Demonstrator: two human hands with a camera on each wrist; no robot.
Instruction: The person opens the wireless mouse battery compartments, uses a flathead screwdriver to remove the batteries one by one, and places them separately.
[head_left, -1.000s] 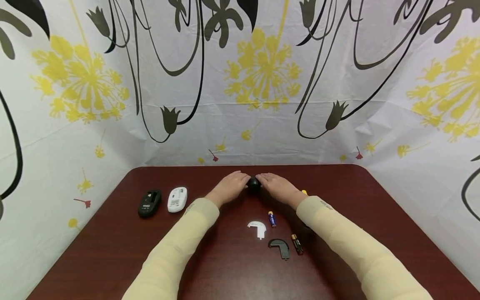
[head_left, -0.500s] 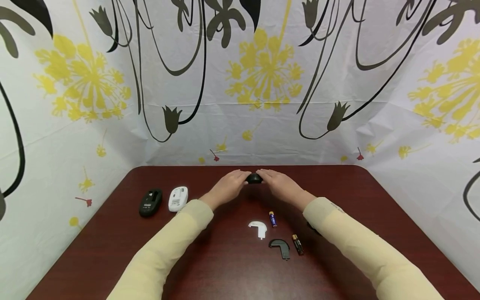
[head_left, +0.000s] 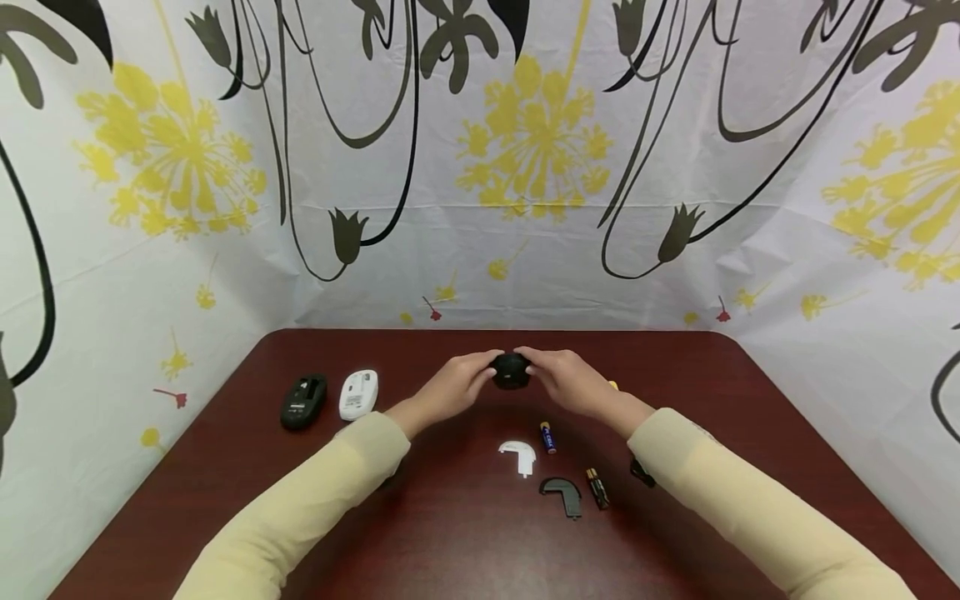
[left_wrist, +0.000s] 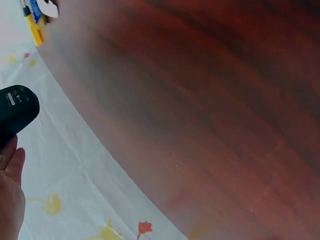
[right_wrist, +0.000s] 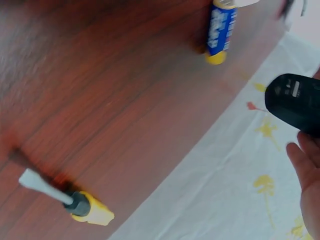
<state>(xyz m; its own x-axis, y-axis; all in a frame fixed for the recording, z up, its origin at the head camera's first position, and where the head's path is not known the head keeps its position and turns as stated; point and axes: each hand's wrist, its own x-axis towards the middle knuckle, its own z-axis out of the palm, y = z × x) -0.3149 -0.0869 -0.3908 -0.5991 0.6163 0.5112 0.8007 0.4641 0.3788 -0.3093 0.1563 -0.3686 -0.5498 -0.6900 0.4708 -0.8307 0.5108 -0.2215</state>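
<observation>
Both hands hold a black computer mouse (head_left: 511, 372) between them near the far side of the table. My left hand (head_left: 450, 387) grips its left side with the thumb below, and my right hand (head_left: 573, 383) grips the right side likewise. Small label marks show on the mouse in the left wrist view and the right wrist view. Nearer to me lie a white battery cover (head_left: 518, 457), a grey battery cover (head_left: 562, 497), a blue battery (head_left: 547, 437) and a black battery (head_left: 597, 489) with a copper-coloured end.
At the left lie a black mouse (head_left: 303, 402) and a white mouse (head_left: 358, 394), both underside up. A short yellow-handled screwdriver (right_wrist: 90, 209) lies by my right forearm, mostly hidden in the head view. A dark object (head_left: 642, 472) shows under the right sleeve. Patterned cloth (head_left: 480, 167) hangs behind the table.
The held mouse has turned in my hands, shifting up and then back down in the head view. My forearms have spread apart, and my thumbs now show beneath it.
</observation>
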